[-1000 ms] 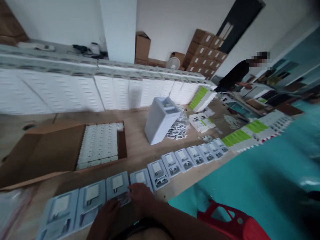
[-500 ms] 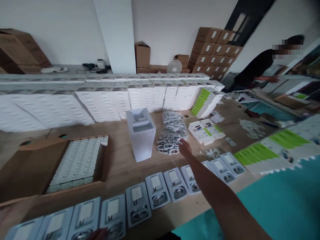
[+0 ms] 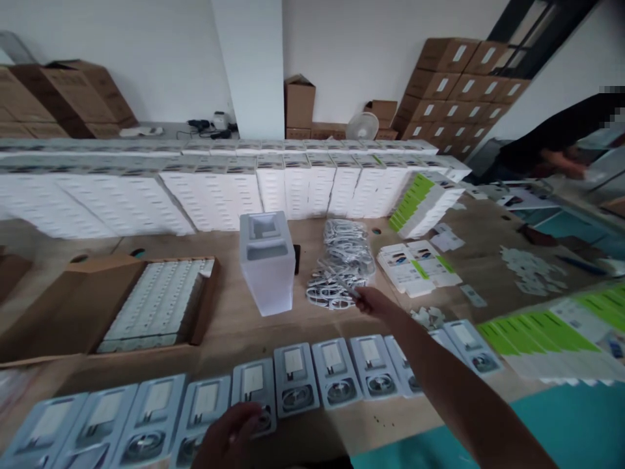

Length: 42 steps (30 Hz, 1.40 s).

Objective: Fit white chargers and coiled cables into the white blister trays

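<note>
My right hand (image 3: 372, 302) reaches over the table with its fingers pinched on the end of a white cable (image 3: 347, 287). Beneath that lies a heap of coiled white cables (image 3: 346, 244). At the lower edge my left hand (image 3: 229, 433) is over a grey plastic tray (image 3: 252, 380), fingers apart and fingertips by the coiled cable in its lower hollow. This tray belongs to a row of similar trays (image 3: 293, 361), most showing a white adapter above and a coiled cable below. My right forearm hides part of the row.
A tall stack of empty trays (image 3: 266, 280) stands mid-table. Left is an open carton (image 3: 205, 306) of white adapters. White boxes (image 3: 215, 202) line the back. Flat printed boxes (image 3: 415, 267) and green-edged boxes (image 3: 532, 339) lie right. A person (image 3: 547, 146) works at the far right.
My right hand has drawn slightly back from the heap, and a cable end shows in its fingers. My left hand has come further into view, moving right to another tray. The view has shifted left.
</note>
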{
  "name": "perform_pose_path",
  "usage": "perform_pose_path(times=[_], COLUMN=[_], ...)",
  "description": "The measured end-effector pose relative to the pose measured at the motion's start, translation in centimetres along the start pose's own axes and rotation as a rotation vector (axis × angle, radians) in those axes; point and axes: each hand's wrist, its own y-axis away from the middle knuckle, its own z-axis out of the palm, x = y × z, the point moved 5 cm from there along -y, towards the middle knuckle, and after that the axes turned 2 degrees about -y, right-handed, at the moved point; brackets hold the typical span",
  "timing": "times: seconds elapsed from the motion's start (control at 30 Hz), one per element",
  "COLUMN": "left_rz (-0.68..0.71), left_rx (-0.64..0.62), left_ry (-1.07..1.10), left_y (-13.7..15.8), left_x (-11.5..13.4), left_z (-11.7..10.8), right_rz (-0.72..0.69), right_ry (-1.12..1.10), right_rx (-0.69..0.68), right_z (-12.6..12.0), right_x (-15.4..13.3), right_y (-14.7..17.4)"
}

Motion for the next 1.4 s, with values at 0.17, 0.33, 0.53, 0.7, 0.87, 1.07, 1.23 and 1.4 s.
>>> perform_pose_path(times=[0.17,0.33,0.53,0.7,0.87,1.07,1.23,1.4], left_rz=[-0.161,-0.289,-0.255,-0.134,-0.046,0.115,0.151,0.086], left_rx=[-0.328,-0.234,-0.367,-0.394,-0.275,-0.267,-0.351,-0.617], left_ry=[0.486,0.629,0.295,0.327,0.142,0.008,0.233,0.532], left_y=[-2.2,-2.4,0.2,1.2,2.0,2.7,3.1,3.7], left_x=[5.8,6.7,4.5,2.6,-0.8,-5.1,-8.7,-10.7], left_z=[5.9,5.2,1.4,-1.1,-6.9,-13.7,-17.7,-19.9], right_rz=[-0.009,-0.361,-0.860,-1.084,-0.974,-0.519,-0.230,-0.097], right_ry=[-0.083,0.145,0.759,1.141,1.145,0.499,-0.086,-0.204], right_rx=[-0.099,-0.298,-0.125,-0.271,-0.299,-0.242,-0.259,-0.141], right_z=[11.9,20.1,20.4,24.2,29.7,38.2,45.0,48.9], right_x=[5.3,5.3,-0.6,-3.0,-4.6,-5.3,-2.3,-0.5], right_y=[9.9,19.5,21.3,22.2,24.3,25.6,25.6,26.9])
